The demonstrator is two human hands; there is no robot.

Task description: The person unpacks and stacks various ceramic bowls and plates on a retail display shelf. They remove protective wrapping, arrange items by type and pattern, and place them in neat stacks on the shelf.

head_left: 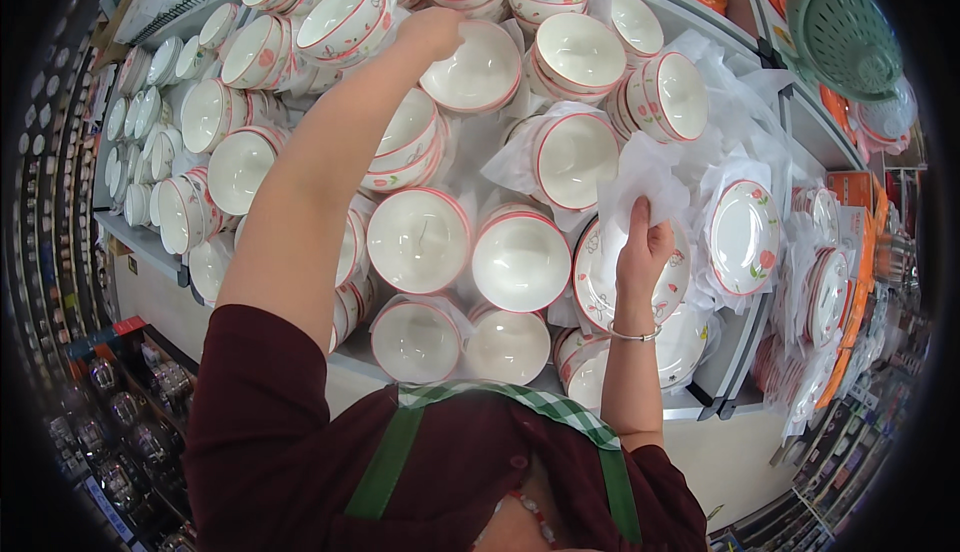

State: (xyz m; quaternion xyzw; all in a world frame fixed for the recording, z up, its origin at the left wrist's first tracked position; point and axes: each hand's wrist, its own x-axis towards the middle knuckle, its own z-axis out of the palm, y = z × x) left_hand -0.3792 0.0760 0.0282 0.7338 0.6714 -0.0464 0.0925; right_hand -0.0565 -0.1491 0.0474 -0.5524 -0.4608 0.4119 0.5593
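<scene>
My left hand [433,33] reaches far forward to a red-rimmed white ceramic bowl [476,68]. Its curled fingers are at the bowl's upper left rim, and the fingertips are partly hidden. In my right hand [646,248] a crumpled sheet of white tissue paper [641,173] is pinched between thumb and fingers. Below that hand lies a white plate with a printed pattern and red rim [592,282], partly covered by the hand and paper. To the left of the paper, a tilted bowl [577,162] rests in tissue wrapping.
Stacked bowls [418,241] crowd the grey display shelf [487,136]. A tulip-patterned oval plate [745,237] stands on the right beside loose tissue paper [739,109]. Beyond a divider are more plates [829,297] and a green plastic colander [844,34]. Smaller dishes [154,151] fill the left end.
</scene>
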